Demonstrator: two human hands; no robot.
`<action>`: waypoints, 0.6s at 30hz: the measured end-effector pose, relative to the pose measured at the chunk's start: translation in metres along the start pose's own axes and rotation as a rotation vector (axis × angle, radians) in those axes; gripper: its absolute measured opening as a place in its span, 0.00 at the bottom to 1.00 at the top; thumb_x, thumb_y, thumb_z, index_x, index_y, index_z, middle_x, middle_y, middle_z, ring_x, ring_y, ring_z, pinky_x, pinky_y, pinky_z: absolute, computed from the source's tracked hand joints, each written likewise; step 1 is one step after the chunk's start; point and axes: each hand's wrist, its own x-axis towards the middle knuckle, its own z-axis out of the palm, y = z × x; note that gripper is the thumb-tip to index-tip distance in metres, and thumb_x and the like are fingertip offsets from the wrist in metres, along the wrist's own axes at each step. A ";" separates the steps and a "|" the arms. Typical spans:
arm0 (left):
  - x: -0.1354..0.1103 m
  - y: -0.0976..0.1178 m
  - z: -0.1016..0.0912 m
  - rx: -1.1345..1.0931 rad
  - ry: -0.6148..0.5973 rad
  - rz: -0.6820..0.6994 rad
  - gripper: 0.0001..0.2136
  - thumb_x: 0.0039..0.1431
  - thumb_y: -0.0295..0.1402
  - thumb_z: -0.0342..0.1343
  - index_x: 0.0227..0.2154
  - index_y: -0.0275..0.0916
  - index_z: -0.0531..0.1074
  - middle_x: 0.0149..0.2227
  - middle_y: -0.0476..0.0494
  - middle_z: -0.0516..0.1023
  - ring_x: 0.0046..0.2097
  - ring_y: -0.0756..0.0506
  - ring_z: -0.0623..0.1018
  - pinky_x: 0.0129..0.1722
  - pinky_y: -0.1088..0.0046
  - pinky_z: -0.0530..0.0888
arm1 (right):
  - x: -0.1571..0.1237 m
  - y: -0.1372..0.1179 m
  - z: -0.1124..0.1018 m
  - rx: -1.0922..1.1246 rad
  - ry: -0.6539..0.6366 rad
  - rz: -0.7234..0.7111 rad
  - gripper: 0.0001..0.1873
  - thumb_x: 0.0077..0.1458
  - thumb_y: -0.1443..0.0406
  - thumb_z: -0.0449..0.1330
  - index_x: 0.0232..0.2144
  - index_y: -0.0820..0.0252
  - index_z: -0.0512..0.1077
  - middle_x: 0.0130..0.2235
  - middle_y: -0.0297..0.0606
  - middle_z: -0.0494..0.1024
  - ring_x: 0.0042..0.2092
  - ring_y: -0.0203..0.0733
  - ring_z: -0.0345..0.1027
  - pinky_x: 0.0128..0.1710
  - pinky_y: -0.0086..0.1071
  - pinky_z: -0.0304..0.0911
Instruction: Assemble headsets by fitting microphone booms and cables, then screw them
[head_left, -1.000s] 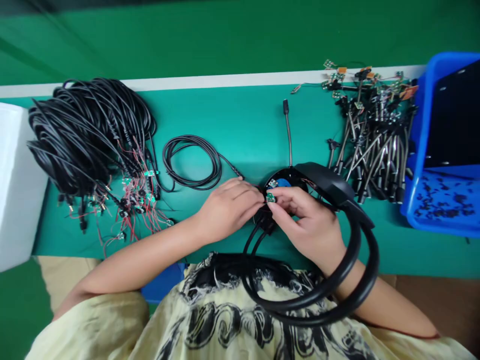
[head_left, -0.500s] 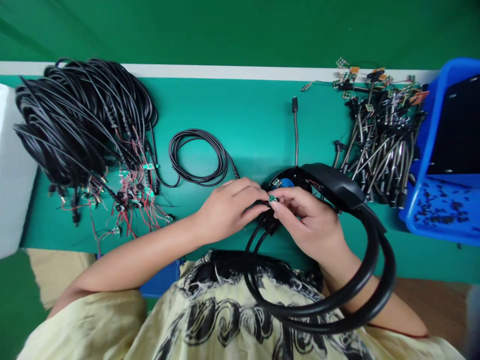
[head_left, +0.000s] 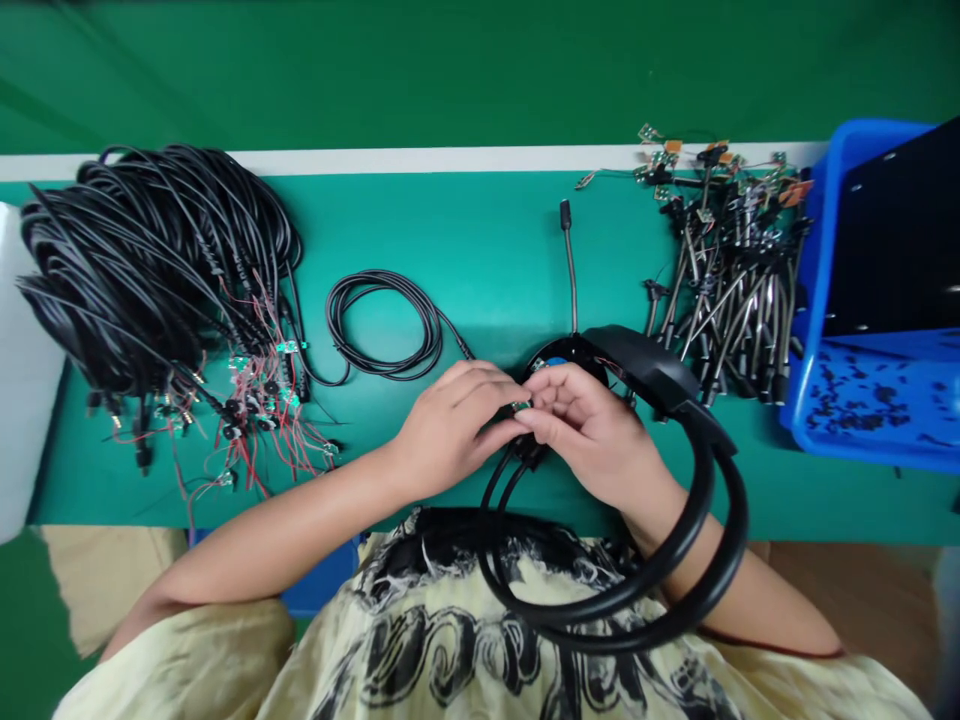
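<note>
A black headset (head_left: 660, 380) lies at the near middle of the green table (head_left: 487, 240), its headband (head_left: 675, 570) looped around my right forearm. The open earcup (head_left: 559, 358) shows a blue part inside, and a thin microphone boom (head_left: 570, 265) points away from it. My left hand (head_left: 450, 425) and my right hand (head_left: 589, 425) meet at the earcup's near edge, fingers closed. Together they pinch a small green circuit board (head_left: 520, 406), mostly hidden between the fingertips. Two black cables run from the earcup toward my lap.
A big heap of black cables with red wires and small boards (head_left: 150, 290) fills the left. One coiled cable (head_left: 382, 325) lies beside it. A pile of microphone booms (head_left: 731, 270) lies at the right, next to a blue bin (head_left: 877, 300). A white box (head_left: 22, 370) stands far left.
My fingers have closed tighter over the small board, which now shows less. The hands have stayed at the earcup; the view has shifted slightly.
</note>
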 end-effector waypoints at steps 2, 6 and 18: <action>0.001 0.002 0.000 -0.030 0.022 -0.033 0.14 0.57 0.35 0.62 0.44 0.37 0.69 0.40 0.44 0.79 0.45 0.48 0.77 0.49 0.69 0.75 | 0.001 -0.001 -0.001 0.071 -0.012 -0.004 0.11 0.55 0.60 0.61 0.38 0.59 0.65 0.26 0.28 0.68 0.26 0.29 0.64 0.26 0.25 0.62; -0.001 0.008 0.003 -0.014 0.100 -0.105 0.13 0.57 0.35 0.62 0.43 0.38 0.69 0.38 0.46 0.80 0.41 0.50 0.79 0.50 0.70 0.76 | 0.000 -0.002 0.000 0.095 0.032 -0.048 0.13 0.56 0.57 0.60 0.36 0.58 0.65 0.25 0.28 0.68 0.25 0.30 0.64 0.26 0.26 0.63; 0.000 0.011 0.001 -0.044 0.111 -0.126 0.11 0.55 0.30 0.64 0.41 0.39 0.72 0.38 0.47 0.80 0.42 0.50 0.80 0.50 0.69 0.77 | -0.026 0.006 -0.014 -0.274 0.154 -0.110 0.18 0.63 0.53 0.51 0.46 0.57 0.67 0.29 0.34 0.74 0.27 0.34 0.70 0.30 0.31 0.67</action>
